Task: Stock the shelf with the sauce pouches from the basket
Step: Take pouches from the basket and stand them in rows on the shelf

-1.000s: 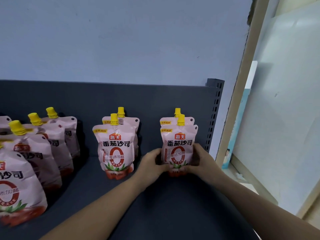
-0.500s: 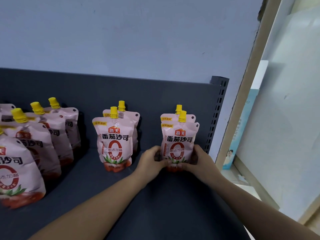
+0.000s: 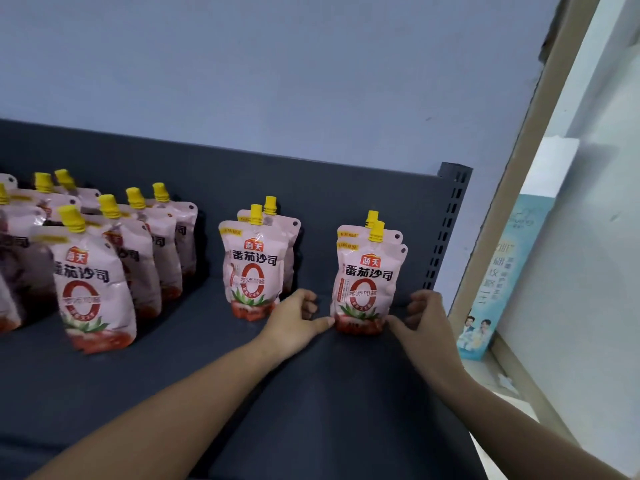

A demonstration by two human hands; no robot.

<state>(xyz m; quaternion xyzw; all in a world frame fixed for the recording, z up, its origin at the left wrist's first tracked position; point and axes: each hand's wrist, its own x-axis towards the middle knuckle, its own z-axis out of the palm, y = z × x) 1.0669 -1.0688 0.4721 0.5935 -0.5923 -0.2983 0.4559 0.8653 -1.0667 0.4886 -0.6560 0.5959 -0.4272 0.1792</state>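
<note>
Dark shelf [image 3: 346, 393], upright sauce pouch [image 3: 367, 285] between both hands' loosely curled fingers [image 3: 417, 306], thumbs touching its base

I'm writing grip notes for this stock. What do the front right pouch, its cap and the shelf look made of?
Front right pouch: apparently flexible plastic film, glossy; it shows soft highlights, creases and a printed face. Cap: probably hard moulded plastic, yellow and ribbed. Shelf: likely painted metal, matt dark grey; its slotted upright suggests steel racking, though the deck alone leaves that open.

bare shelf [image 3: 311, 410] in front of pouch rows [image 3: 256, 265]
</note>
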